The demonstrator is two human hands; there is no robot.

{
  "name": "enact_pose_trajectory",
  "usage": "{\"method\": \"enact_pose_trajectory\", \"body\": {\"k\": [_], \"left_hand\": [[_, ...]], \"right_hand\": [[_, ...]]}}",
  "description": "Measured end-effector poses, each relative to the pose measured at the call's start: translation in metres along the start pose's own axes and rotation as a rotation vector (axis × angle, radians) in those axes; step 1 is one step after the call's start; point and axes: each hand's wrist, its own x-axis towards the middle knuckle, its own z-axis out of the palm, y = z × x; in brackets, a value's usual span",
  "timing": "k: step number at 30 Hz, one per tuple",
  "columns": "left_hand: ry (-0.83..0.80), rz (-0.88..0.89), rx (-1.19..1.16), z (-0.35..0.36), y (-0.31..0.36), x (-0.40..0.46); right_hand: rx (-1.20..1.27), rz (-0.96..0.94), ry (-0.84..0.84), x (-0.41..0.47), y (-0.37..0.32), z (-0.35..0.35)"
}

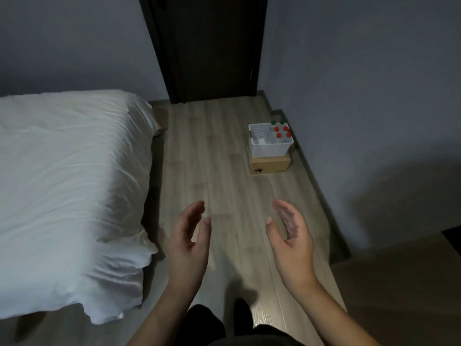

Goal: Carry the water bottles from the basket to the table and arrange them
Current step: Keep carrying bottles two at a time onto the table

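While a bed (69, 186) with white bedding fills the left side, a wooden floor (219, 171) runs ahead to a dark door (212, 46). Near the right wall, a white basket (270, 143) sits on a cardboard box (270, 166), well apart from both hands. Bottles (282, 132) with red caps stand in its far right corner; perhaps two green-capped ones stand behind it. The left hand (188, 242) and right hand (290, 236) hang open and empty, palms facing each other.
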Motion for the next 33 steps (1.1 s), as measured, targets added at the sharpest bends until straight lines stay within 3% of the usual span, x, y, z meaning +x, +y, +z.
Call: {"method": "enact_pose_trajectory", "body": {"k": [7,16,21,28,33], "left_hand": [[0.044,-0.052,-0.038,0.015,-0.027,0.158],[-0.073,-0.028,0.002,0.050,-0.027,0.393],[-0.146,-0.046,0.005,0.099,-0.028,0.499],[-0.305,0.070,0.125,0.202,-0.028,0.648],[-0.453,0.066,0.115,0.267,-0.017,0.735]], "right_hand": [[-0.018,0.018,-0.020,0.141,0.008,0.088],[0.010,0.072,0.110,0.331,-0.014,0.184],[-0.006,0.066,0.170,0.426,-0.012,0.200],[0.011,0.049,0.281,0.593,-0.009,0.208],[0.006,0.066,0.426,0.669,-0.010,0.202]]}}
